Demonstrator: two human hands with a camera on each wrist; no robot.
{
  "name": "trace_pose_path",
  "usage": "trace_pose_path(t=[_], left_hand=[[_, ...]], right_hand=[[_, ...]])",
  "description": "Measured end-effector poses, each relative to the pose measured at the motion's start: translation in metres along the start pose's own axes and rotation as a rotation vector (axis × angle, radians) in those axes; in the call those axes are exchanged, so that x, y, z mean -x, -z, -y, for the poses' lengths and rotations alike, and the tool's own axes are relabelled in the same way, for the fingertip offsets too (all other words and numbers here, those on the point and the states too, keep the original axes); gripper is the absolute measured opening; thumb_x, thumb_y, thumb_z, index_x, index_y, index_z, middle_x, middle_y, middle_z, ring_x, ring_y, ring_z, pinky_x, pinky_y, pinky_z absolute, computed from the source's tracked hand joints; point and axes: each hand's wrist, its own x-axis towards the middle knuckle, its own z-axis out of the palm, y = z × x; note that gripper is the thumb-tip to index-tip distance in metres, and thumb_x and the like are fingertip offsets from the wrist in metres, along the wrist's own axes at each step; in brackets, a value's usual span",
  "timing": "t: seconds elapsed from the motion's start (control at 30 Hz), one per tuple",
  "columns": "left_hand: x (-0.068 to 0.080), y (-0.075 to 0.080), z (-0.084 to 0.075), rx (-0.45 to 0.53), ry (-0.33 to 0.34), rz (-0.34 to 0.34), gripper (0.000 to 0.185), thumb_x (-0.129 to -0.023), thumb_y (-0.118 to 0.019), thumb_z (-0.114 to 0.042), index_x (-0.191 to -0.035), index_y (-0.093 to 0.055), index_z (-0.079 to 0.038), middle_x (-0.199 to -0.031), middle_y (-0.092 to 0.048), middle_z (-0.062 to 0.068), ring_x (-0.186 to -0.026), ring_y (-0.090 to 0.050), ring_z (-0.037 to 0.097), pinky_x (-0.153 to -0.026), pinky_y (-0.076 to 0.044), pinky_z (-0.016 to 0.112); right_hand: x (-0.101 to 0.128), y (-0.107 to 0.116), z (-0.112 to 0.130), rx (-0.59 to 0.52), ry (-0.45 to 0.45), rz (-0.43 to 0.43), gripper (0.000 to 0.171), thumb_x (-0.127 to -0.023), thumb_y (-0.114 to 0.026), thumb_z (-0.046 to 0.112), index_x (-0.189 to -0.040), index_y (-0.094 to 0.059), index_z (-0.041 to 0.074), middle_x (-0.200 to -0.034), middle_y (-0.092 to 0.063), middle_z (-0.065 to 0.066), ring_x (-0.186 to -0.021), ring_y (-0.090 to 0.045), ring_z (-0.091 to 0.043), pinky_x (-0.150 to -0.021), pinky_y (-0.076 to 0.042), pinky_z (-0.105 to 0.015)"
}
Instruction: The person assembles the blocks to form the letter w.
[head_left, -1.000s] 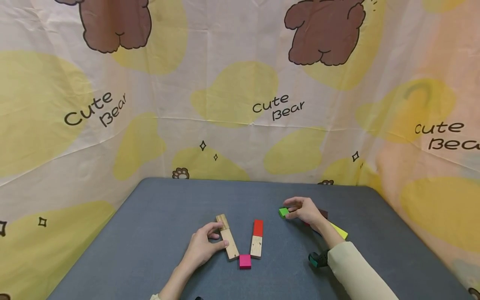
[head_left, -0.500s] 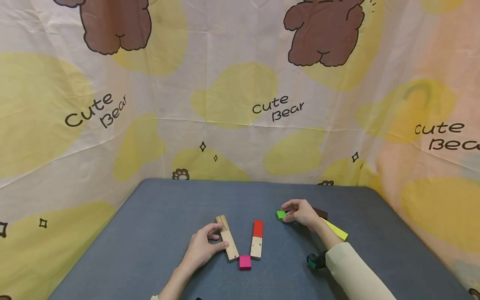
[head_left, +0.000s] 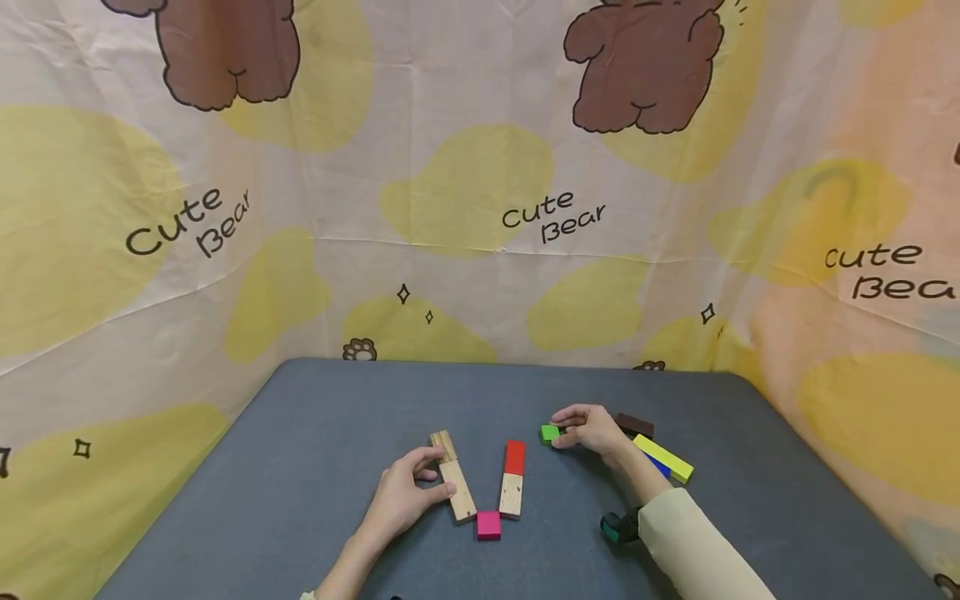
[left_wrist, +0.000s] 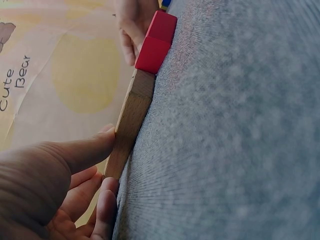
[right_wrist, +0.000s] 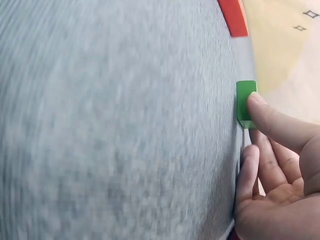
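My left hand [head_left: 403,493] rests against two plain wooden blocks [head_left: 459,493] laid end to end in a slanting line. In the left wrist view, the thumb touches a wooden block [left_wrist: 131,117] and the other fingers lie near its end. My right hand [head_left: 594,430] pinches a small green block [head_left: 550,434] at the tabletop; the right wrist view has the thumb over the green block [right_wrist: 245,100], with fingertips partly hidden behind it. Between the hands, a red block [head_left: 515,457] meets another wooden block [head_left: 511,497]. A pink block [head_left: 488,526] sits at the near ends of both lines.
Beyond the right wrist lie a dark brown block [head_left: 635,425], a yellow block [head_left: 667,460] and a partly covered blue block [head_left: 657,459]. The grey table [head_left: 337,417] ends at a patterned cloth backdrop [head_left: 465,183]. A dark wrist device [head_left: 618,528] hangs below the right sleeve.
My right hand has moved left and slightly nearer with the green block, uncovering more of the brown, yellow and blue blocks. The left hand has stayed in place.
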Motion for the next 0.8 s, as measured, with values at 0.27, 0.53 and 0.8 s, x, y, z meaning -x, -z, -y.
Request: trace_pose_path(t=[0.27,0.53,0.8], left_hand=[[0.000,0.001,0.000,-0.007,0.006,-0.005,0.054,-0.076,-0.087,-0.023,-0.126,-0.066,-0.013,-0.125,-0.065,0.008,-0.096,-0.063,0.017,-0.085,-0.048,0.046],[0.000,0.001,-0.001,-0.002,0.010,-0.005,0.054,-0.076,-0.087,-0.022,-0.126,-0.066,-0.014,-0.125,-0.065,0.007,-0.095,-0.063,0.016,-0.085,-0.048,0.047],[0.000,0.001,-0.001,-0.007,-0.001,-0.003,0.056,-0.076,-0.087,-0.022,-0.126,-0.066,-0.012,-0.125,-0.065,0.008,-0.095,-0.063,0.016,-0.084,-0.048,0.047]], right_hand=[[-0.003,-0.012,0.003,-0.001,-0.030,-0.039,0.033,-0.076,-0.083,-0.001,-0.106,-0.071,0.001,-0.104,-0.069,-0.006,-0.095,-0.060,-0.021,-0.082,-0.048,-0.036],[-0.002,-0.017,0.003,-0.058,-0.013,-0.031,0.032,-0.077,-0.081,-0.002,-0.107,-0.071,0.001,-0.107,-0.070,-0.007,-0.097,-0.058,-0.023,-0.089,-0.044,-0.042],[-0.001,-0.023,0.004,-0.076,-0.015,-0.031,0.031,-0.077,-0.082,-0.002,-0.105,-0.072,0.002,-0.105,-0.070,-0.006,-0.098,-0.060,-0.023,-0.090,-0.044,-0.043]])
